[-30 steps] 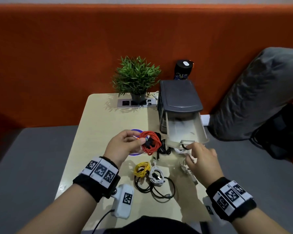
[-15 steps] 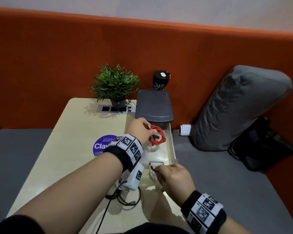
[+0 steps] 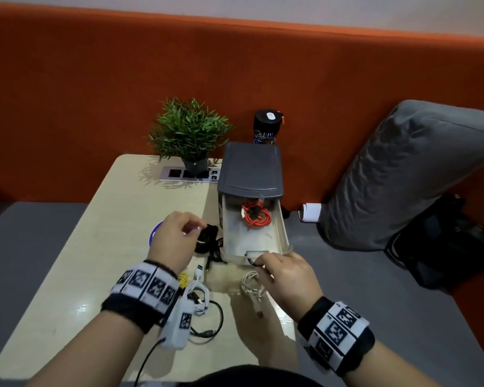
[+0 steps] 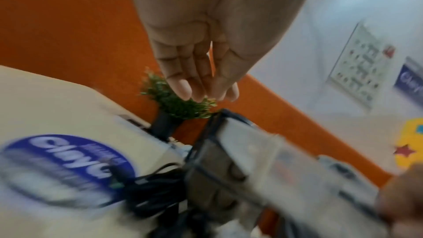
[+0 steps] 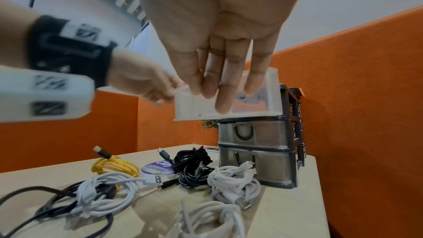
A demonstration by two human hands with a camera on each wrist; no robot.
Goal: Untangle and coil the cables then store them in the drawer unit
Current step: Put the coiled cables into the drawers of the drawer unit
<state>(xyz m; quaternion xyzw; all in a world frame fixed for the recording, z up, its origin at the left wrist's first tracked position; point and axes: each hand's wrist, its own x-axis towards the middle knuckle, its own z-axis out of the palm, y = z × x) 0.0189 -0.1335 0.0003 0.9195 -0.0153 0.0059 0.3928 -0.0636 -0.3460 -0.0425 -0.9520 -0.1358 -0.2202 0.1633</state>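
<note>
Nearest the camera, low in the head view, several cables lie on the surface [image 3: 67, 275], not yet stored: a loose black cable [image 3: 213, 322] that looks uncoiled, a coiled white cable [image 3: 200, 296] beside it, a yellow coil [image 5: 115, 166] mostly hidden behind the left wrist in the head view, and another white bundle [image 3: 252, 286] under the right hand. So most of the storing is, by my judgement, left to do, and at least the loose black one needs coiling first.

At centre frame the right hand [image 3: 287, 277] grips the front of the open top drawer [image 3: 284, 238], its fingers [image 5: 225, 82] curled over the front wall; I take it to be holding the drawer out. Left of it, the left hand [image 3: 173, 238] hovers over a black coiled cable [image 3: 207, 238] just beside the drawer unit, fingers loosely bent and holding nothing that I can see; the left wrist view shows them relaxed and empty.

Farther up, the red coiled cable [image 3: 254, 215] lies inside the drawer toward its back, the one item stored. The drawer unit [image 3: 250, 169] stands at the far right of the surface; its two lower drawers [image 5: 251, 151] are closed.
</note>
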